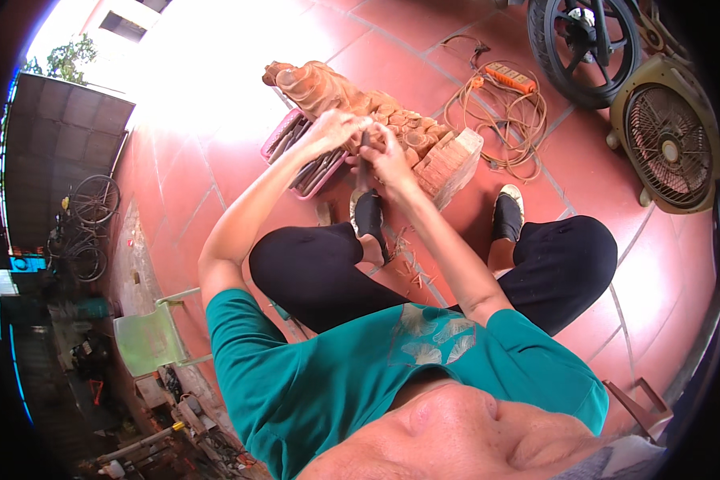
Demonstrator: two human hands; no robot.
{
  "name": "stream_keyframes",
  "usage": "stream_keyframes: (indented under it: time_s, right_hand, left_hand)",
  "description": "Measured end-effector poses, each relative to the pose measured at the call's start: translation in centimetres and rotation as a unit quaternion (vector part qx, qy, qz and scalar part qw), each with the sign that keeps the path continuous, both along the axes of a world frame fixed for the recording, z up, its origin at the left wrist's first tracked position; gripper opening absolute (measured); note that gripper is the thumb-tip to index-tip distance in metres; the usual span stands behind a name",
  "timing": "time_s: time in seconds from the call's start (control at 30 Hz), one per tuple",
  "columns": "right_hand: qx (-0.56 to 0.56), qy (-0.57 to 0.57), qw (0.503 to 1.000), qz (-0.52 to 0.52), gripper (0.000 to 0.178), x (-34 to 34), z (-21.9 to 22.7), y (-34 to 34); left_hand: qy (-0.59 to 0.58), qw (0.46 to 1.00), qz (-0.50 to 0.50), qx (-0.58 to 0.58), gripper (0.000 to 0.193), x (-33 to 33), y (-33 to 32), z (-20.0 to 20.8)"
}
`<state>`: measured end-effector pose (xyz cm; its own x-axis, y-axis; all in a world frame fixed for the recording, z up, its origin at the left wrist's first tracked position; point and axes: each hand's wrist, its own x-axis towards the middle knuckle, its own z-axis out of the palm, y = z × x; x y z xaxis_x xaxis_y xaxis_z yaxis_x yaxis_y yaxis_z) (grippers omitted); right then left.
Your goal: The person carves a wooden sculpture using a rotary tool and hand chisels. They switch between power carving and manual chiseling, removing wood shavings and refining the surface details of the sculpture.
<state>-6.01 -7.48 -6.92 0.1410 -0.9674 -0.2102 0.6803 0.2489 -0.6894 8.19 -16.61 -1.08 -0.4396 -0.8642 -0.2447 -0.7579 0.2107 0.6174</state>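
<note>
A carved wooden sculpture [368, 104] lies slantwise on the floor in front of me, with rounded relief on top and a squared block at its near right end. My right hand [392, 164] is at its near side, fingers closed round a dark, narrow chisel-like tool [365, 164]. Close beside it, my left hand [338, 130] is at the carving, fingertips pinched together; what they hold, if anything, is too small to tell. Under my left forearm a pink basket [302, 194] holds several dark, slim carving tools [322, 170].
Wood chips [412, 268] lie between my feet. An orange power strip [510, 78] with coiled cable [528, 132] is beyond the carving, right. A box fan [668, 148] and a motorbike wheel [584, 48] stand at far right. A green chair [148, 340] is at my left.
</note>
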Motion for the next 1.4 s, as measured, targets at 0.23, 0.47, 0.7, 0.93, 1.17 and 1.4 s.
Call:
stream_keyframes:
  time_s: [0.23,0.47,0.7,0.93,1.17,1.4]
  right_hand:
    - [-0.120,0.245,0.961,-0.035,0.053,-0.3,-0.9,-0.8]
    - [-0.067,0.410,0.879,-0.234,0.032,-13.9,-0.7,-5.3]
    - [-0.047,0.292,0.896,-0.330,0.019,-15.2,-2.7,-6.0]
    - [0.031,0.180,0.934,-0.306,0.022,-18.4,-5.2,-5.5]
    - [0.048,0.193,0.955,-0.219,0.026,-17.5,-4.7,-5.3]
    - [0.029,0.181,0.956,-0.229,0.021,-16.9,-5.5,-5.6]
  left_hand:
    - [0.111,0.993,0.050,0.006,0.034,-0.2,1.0,-2.9]
    - [-0.109,0.976,-0.036,-0.186,0.026,0.9,-1.8,-1.8]
    - [-0.266,0.922,-0.151,-0.239,0.020,-3.8,-2.0,-0.4]
    - [-0.325,0.871,-0.213,-0.302,0.020,-5.9,-3.1,-1.5]
    - [-0.335,0.855,-0.280,-0.281,0.017,-7.4,-3.7,-0.7]
    - [-0.210,0.802,-0.375,-0.415,0.027,-2.8,-4.1,-4.6]
